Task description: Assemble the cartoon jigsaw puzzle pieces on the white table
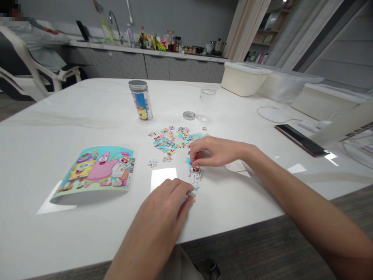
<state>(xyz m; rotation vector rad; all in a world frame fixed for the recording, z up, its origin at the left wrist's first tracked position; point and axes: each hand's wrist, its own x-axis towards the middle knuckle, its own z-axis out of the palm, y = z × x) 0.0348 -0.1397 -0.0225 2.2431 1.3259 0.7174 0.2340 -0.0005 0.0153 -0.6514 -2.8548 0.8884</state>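
Note:
My left hand (166,212) rests near the table's front edge, its thumb and fingertips closed on a small jigsaw puzzle piece (191,194). Just beyond it lies a joined strip of puzzle (196,174) with a cartoon face on it. Over the top of that strip, my right hand (208,151) is bent down in a pinch; its fingertips hide whatever is between them. Loose puzzle pieces (166,143) form a colourful heap behind the hands. To the left, a curled picture sheet (100,169) shows the cartoon characters.
A lidded puzzle jar (141,102) stands behind the heap, with a clear open jar (207,103) and a metal lid (189,115) to its right. A phone (301,140) and storage boxes (244,79) occupy the right side. A person (43,42) sits at the far left.

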